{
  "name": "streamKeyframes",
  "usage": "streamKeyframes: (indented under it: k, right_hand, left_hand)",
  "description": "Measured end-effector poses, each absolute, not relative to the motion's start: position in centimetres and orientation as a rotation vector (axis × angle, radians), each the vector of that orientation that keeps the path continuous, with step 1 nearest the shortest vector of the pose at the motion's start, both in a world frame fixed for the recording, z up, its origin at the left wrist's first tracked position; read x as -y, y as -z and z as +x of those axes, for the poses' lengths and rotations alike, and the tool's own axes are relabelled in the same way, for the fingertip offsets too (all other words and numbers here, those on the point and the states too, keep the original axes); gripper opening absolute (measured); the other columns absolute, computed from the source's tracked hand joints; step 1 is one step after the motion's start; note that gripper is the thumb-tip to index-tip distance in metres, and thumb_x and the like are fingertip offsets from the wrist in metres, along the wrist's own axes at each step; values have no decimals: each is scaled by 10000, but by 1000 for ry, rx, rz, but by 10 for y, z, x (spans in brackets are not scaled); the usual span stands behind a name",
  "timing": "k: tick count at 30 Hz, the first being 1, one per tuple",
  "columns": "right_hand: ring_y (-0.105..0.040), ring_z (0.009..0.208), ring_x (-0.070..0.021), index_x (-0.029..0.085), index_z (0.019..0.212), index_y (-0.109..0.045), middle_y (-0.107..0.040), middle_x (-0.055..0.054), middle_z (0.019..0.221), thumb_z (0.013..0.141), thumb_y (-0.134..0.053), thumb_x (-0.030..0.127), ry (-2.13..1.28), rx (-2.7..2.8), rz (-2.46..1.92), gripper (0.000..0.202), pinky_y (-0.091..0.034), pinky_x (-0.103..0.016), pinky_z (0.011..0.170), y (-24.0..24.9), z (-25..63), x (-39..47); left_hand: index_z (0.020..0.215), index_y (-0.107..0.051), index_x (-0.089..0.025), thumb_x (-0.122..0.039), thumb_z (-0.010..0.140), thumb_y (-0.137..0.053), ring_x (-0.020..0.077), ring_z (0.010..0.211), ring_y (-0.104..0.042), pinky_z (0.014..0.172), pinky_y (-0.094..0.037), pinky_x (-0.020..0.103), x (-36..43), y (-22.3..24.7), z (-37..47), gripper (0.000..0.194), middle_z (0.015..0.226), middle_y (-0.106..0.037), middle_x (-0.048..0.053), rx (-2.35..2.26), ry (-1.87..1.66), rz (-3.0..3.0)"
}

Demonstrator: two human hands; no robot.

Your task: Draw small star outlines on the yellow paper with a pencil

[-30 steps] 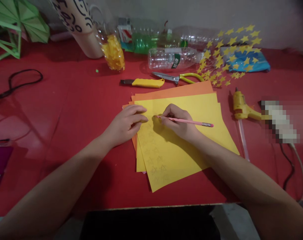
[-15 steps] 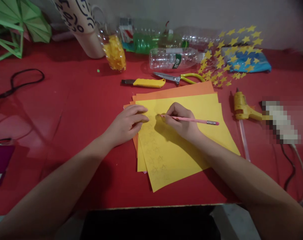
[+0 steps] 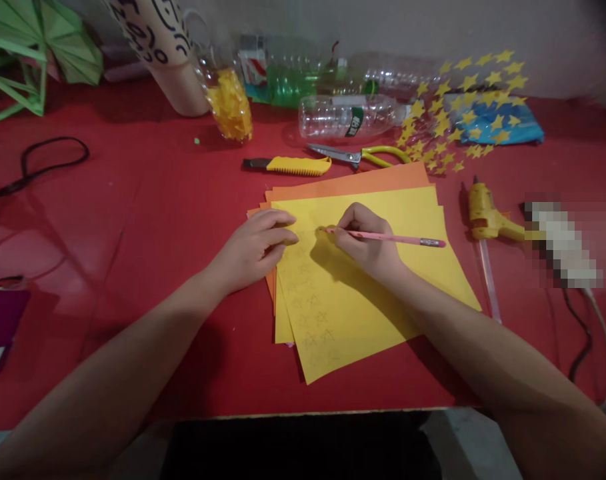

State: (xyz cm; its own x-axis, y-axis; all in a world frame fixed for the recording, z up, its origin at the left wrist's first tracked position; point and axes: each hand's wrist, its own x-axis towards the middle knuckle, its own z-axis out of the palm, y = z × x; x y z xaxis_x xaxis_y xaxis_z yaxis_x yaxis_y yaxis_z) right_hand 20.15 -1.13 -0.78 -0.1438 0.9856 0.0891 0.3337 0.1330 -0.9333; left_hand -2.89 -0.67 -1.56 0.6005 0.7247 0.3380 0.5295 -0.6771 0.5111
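Observation:
In my right hand (image 3: pixel 370 240) is a pink pencil (image 3: pixel 400 239), pinched near its point, with the eraser end toward the right. Its tip meets the upper left part of a yellow sheet of paper (image 3: pixel 383 293). Several star outlines (image 3: pixel 313 319) are drawn in pencil down the sheet's left side. My left hand (image 3: pixel 257 243) rests on the sheet's left edge, fingers stretched and slightly apart, holding nothing. Under the top sheet, more yellow paper and orange paper (image 3: pixel 397 177) stick out at the back and left.
Behind the paper lie a yellow box cutter (image 3: pixel 297 165) and yellow-handled scissors (image 3: pixel 383 157). Cut-out yellow stars (image 3: pixel 453 133), plastic bottles (image 3: pixel 333 119) and a tumbler (image 3: pixel 177 73) stand farther back. A glue gun (image 3: pixel 485 213) sits at right, a black cord (image 3: pixel 53 143) at left.
My right hand and the pencil have shifted slightly to the right, the tip staying on the yellow sheet. The left hand has stayed in place.

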Motion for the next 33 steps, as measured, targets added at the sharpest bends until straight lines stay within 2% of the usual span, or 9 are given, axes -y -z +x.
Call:
streamKeyframes:
  k: [33]
  right_hand:
    - [-330, 474, -66, 224, 680, -442, -450, 75, 545, 775, -584, 136, -1049, 1815, -1216, 192, -228, -252, 454, 6, 202, 15]
  left_hand:
    - [958, -680, -178, -128, 946, -430, 239, 1141, -591, 948, -500, 409, 6, 15, -29, 256, 1168, -647, 100, -987, -775, 2482]
